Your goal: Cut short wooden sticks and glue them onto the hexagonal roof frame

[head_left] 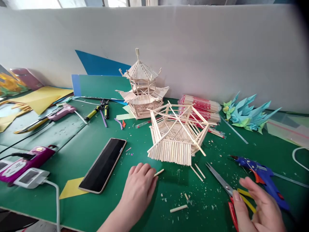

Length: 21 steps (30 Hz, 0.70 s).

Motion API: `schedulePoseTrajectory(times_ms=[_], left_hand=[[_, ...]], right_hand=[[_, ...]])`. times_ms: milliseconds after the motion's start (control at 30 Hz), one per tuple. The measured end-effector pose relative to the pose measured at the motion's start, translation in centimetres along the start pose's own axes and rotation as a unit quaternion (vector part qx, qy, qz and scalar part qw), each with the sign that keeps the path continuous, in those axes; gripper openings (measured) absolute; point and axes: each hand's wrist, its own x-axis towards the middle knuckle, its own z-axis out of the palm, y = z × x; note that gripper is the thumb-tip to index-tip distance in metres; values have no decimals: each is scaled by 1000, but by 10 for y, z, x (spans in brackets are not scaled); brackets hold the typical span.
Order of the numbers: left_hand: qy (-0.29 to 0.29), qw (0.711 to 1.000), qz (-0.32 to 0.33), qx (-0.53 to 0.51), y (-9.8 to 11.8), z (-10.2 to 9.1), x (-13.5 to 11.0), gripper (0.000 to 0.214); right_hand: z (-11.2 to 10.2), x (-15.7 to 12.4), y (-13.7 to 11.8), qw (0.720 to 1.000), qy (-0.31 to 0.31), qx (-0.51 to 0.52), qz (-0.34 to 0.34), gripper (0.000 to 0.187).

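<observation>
My left hand (140, 183) is closed above the green table, with a short wooden stick (159, 173) poking out between its thumb and fingers. My right hand (262, 206) has its fingers apart over the red and yellow handles of the scissors (221, 179), its thumb close to the pivot; whether it touches them I cannot tell. Beyond my hands stands a partly built stick structure (169, 153) with slatted panels and an open frame on top. Several cut stick pieces (178, 208) lie between my hands, among small scraps.
A finished-looking stick pagoda (142, 72) stands at the back beside red-wrapped stick bundles (200, 103). A blue glue gun (263, 175) lies far right, near folded-paper leaves (248, 112). On the left are a phone (103, 164), pliers (94, 112), a pink glue gun (62, 112) and a purple power strip (26, 162).
</observation>
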Motion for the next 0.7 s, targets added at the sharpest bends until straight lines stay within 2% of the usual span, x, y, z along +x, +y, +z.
schedulePoseTrajectory(times_ms=[67, 133, 300, 400, 467, 500, 567, 633, 700], left_hand=[[-35, 998, 7, 57, 0, -1, 5, 27], [-62, 993, 18, 97, 2, 0, 10, 29], [-102, 986, 42, 126, 2, 2, 16, 33], [-76, 995, 50, 38, 9, 3, 12, 32], [-60, 991, 39, -116, 21, 5, 8, 24], [-60, 975, 13, -214, 30, 6, 7, 20], [-98, 911, -67, -395, 48, 9, 6, 12], [-138, 817, -151, -540, 63, 11, 9, 12], [-174, 724, -196, -639, 72, 13, 14, 16]], right_hand=[[0, 0, -2, 1000, -10, -1, 28, 46], [-1, 1, -5, 997, -49, -7, 51, 44], [2, 13, -16, 987, -142, -60, 49, 34], [7, 20, -28, 980, -188, -54, 37, 28], [11, 21, -40, 971, -231, -17, 53, 23], [13, 20, -46, 963, -259, 12, 76, 21], [18, 16, -57, 933, -319, 90, 138, 24], [24, 11, -68, 899, -353, 170, 195, 26], [30, 9, -75, 878, -359, 232, 216, 25]])
